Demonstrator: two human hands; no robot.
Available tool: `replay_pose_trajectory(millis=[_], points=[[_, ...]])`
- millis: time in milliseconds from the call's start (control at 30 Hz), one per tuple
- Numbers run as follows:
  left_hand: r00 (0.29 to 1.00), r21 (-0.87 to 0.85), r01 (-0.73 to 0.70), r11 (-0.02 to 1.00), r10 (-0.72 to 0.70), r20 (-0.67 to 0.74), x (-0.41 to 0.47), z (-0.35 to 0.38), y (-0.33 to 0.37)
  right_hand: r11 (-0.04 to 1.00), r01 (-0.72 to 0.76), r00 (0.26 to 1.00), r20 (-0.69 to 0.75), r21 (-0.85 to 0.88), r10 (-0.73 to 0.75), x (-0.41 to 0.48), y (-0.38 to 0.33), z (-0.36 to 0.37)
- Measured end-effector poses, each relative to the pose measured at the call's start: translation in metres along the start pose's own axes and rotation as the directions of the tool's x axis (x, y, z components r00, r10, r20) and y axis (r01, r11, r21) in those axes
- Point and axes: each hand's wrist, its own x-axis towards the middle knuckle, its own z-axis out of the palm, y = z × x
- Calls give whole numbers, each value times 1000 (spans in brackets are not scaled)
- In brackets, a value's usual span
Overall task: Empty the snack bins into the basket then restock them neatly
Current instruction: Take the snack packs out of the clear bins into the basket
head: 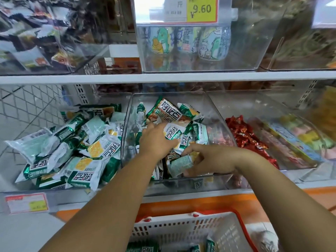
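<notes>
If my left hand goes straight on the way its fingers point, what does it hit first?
Your left hand points up and right into the middle bin. It would meet the green-and-white snack packet right ahead first, and is probably already touching it.

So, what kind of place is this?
Most likely a shop's snack aisle: a yellow price tag reading 9.60, clear bins of wrapped snacks on shelves, and a shopping basket below.

Packets (174,124) in middle bin (127,128); basket (181,228) below.
</notes>
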Motion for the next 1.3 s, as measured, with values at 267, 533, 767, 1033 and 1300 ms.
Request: replay_pose_trajectory(millis=[267,533,767,1033,1300], points=[[988,-58,1,998,8,156,-9,-4,4,996,-33,977,-208,84,50,-3,3,13],[984,-288,94,953,-45,172,-13,-8,8,971,17,951,-305,240,59,-5,0,20],[965,-326,157,932,-75,250,-5,-1,9,948,40,964,-263,317,47,-3,-1,19],[999,-587,-26,809,5,-38,-25,-22,19,870,255,886,-463,421,-35,-1,1,24],[953,-657,-228,718,28,-300,-88,-79,55,833,471,677,-724,291,-130,-67,-27,22]])
